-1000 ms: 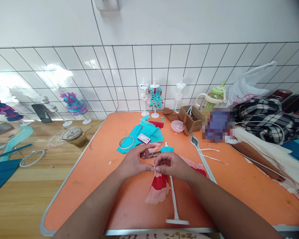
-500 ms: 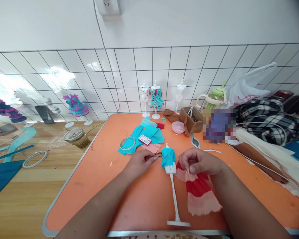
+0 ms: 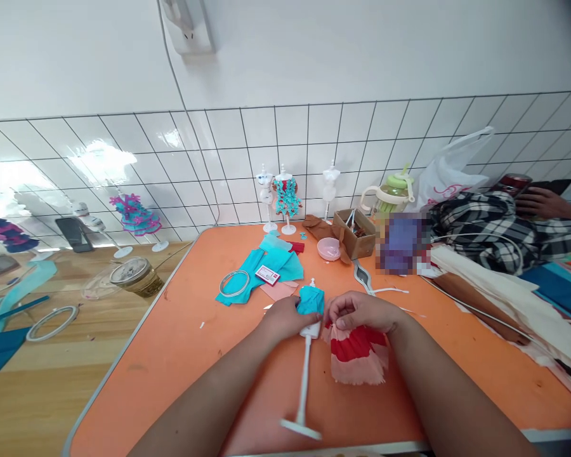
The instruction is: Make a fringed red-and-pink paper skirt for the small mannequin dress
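Observation:
My left hand (image 3: pixel 285 317) is closed around a small white dress-form mannequin (image 3: pixel 306 374), which wears a turquoise cloth top (image 3: pixel 311 300). Its thumb lies across the front, just under the cloth, and the stand tilts slightly, its round base toward me. Right beside it, my right hand (image 3: pixel 361 312) pinches the gathered top edge of a layered red and pink cloth skirt (image 3: pixel 356 346). The frayed pink hem hangs down over the orange table (image 3: pixel 195 381). The fingertips of my left hand behind the mannequin are hidden.
Turquoise cloth (image 3: pixel 254 266), a small labelled box (image 3: pixel 267 275) and a hoop (image 3: pixel 234 284) lie ahead. Behind stand more mannequins (image 3: pixel 286 197), a pink dish (image 3: pixel 328 249) and a cardboard box (image 3: pixel 356 231). Another person's hand (image 3: pixel 545 202) shows at far right.
My left hand has gone from a thin dark tool beside the mannequin to gripping the mannequin, now tilted. My right hand brought the skirt closer to it. The view has shifted.

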Motion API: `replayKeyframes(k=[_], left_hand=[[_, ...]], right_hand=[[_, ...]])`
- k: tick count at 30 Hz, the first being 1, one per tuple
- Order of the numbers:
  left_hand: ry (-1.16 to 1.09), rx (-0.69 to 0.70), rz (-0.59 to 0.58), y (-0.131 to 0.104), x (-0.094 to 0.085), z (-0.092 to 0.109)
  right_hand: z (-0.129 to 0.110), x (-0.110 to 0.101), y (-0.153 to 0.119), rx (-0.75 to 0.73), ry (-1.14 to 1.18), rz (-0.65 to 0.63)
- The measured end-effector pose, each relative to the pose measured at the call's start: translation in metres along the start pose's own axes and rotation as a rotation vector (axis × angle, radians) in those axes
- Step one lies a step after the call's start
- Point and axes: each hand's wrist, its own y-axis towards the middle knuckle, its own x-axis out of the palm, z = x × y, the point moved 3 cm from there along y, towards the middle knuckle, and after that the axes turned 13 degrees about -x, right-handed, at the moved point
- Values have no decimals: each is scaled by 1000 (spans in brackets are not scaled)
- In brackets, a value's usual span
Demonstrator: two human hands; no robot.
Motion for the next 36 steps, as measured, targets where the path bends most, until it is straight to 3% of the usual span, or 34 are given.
replayKeyframes(k=[4,9,12,15,17,20,23,27,29,32,36], left_hand=[[-458,39,-57,-8,-13,-9],[-1134,-109,-499,-17,-24,-25],[-1367,-104,-754,-24,-28,-27],[-1467,-78,-908,-29,-28,-23],[-1472,-39,-878,-31,-28,-18],[-1480,70,-689,-31,-33,-14],[-1442,175,-543,-33,-42,-16],[-1339,233,-607,-37,-49,-22],[-1331,235,-645,-38,-51,-26],[-1350,256,-566,-39,-54,-28],[-1391,294,-523,-43,-56,-26]], right_hand=[[-6,-1,-2,-132,87,90],[-4,5,6,-232,140,248],[0,11,12,-221,150,325],[2,18,16,-219,138,270],[1,22,17,-219,137,247],[-6,27,20,-172,183,226],[-26,36,25,-137,162,123],[-65,50,39,-189,27,-36],[-76,55,47,-212,7,3],[-79,63,58,-232,-15,108],[-69,74,68,-239,-102,114]])
